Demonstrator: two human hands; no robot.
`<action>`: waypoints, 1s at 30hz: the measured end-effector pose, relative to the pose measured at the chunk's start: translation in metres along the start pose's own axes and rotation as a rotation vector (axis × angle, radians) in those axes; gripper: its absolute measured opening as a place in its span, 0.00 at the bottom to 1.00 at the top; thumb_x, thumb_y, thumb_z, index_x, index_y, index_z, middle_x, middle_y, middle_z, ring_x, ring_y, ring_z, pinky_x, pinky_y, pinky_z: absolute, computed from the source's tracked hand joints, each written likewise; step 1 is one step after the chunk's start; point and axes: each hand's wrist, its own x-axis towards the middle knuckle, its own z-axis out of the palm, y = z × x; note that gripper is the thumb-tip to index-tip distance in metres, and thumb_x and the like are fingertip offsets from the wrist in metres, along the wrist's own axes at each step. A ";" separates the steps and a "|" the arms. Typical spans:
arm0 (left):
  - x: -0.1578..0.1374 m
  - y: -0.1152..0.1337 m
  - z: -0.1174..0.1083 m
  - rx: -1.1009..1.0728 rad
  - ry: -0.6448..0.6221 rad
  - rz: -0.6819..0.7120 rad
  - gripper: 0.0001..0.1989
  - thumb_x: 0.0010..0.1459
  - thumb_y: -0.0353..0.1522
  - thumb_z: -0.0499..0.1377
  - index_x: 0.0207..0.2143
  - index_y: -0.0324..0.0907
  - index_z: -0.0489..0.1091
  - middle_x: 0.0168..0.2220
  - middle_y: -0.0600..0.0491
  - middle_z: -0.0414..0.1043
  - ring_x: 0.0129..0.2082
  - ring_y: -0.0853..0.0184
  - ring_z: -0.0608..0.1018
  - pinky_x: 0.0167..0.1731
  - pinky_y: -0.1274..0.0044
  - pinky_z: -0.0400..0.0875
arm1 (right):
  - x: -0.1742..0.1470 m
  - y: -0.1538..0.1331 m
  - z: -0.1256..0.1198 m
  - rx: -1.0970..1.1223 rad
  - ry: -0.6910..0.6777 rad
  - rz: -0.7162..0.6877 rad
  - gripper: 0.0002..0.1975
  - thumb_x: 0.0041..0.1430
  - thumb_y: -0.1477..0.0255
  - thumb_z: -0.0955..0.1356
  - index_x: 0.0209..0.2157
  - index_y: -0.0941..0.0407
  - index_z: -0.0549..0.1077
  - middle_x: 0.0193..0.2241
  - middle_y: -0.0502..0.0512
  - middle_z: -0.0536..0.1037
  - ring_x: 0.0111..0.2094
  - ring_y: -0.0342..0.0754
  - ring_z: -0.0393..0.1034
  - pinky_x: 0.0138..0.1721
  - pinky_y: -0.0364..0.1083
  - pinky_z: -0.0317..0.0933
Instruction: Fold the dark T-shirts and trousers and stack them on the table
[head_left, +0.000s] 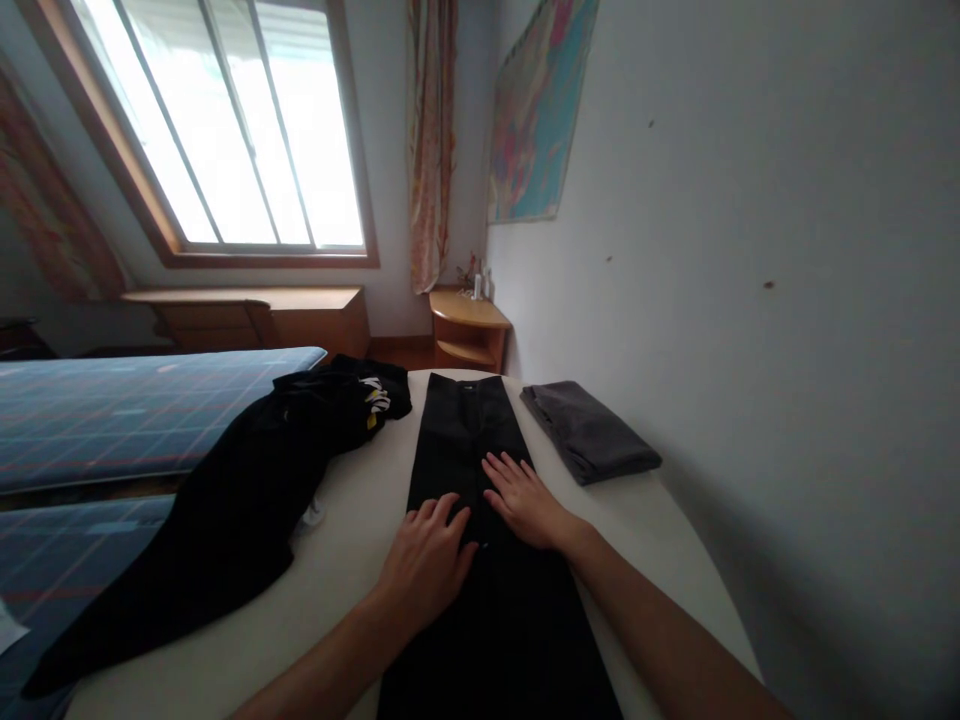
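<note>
Black trousers lie lengthwise mid-table, folded grey cloth at their 2 o'clock. Left hand and right hand rest flat on them, fingers spread, gripping nothing. Smoothing looks best with even palm pressure, stroking outward toward 12 o'clock.

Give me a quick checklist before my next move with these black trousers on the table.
1. Both palms flat on the black trousers: left hand and right hand, ok.
2. Trousers lying straight, legs together: ok.
3. Cloth smooth under the hands: cannot tell, too dark.
4. Folded grey garment clear of the trousers: ok.
5. Heap of black clothes apart from the trousers: ok.
6. White table bare beside the trousers: ok.
</note>
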 end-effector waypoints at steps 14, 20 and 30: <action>0.003 -0.023 0.011 -0.016 -0.022 0.029 0.25 0.65 0.41 0.53 0.63 0.46 0.64 0.66 0.46 0.61 0.65 0.48 0.62 0.59 0.55 0.62 | 0.042 0.011 -0.014 -0.003 0.192 -0.020 0.20 0.69 0.67 0.61 0.58 0.55 0.70 0.60 0.62 0.70 0.61 0.55 0.62 0.62 0.57 0.54; 0.011 -0.044 0.011 -0.050 0.084 0.049 0.20 0.64 0.34 0.55 0.58 0.45 0.70 0.64 0.46 0.63 0.64 0.54 0.65 0.61 0.59 0.61 | 0.008 -0.014 -0.030 -0.018 0.082 -0.171 0.17 0.65 0.78 0.62 0.49 0.52 0.77 0.51 0.57 0.75 0.50 0.52 0.70 0.52 0.51 0.64; 0.005 -0.036 0.009 -0.185 0.012 0.219 0.18 0.63 0.29 0.55 0.54 0.46 0.71 0.57 0.50 0.71 0.58 0.59 0.70 0.59 0.63 0.65 | -0.038 -0.034 -0.046 0.193 -0.013 -0.322 0.18 0.57 0.84 0.63 0.39 0.52 0.80 0.46 0.52 0.80 0.48 0.49 0.72 0.52 0.48 0.63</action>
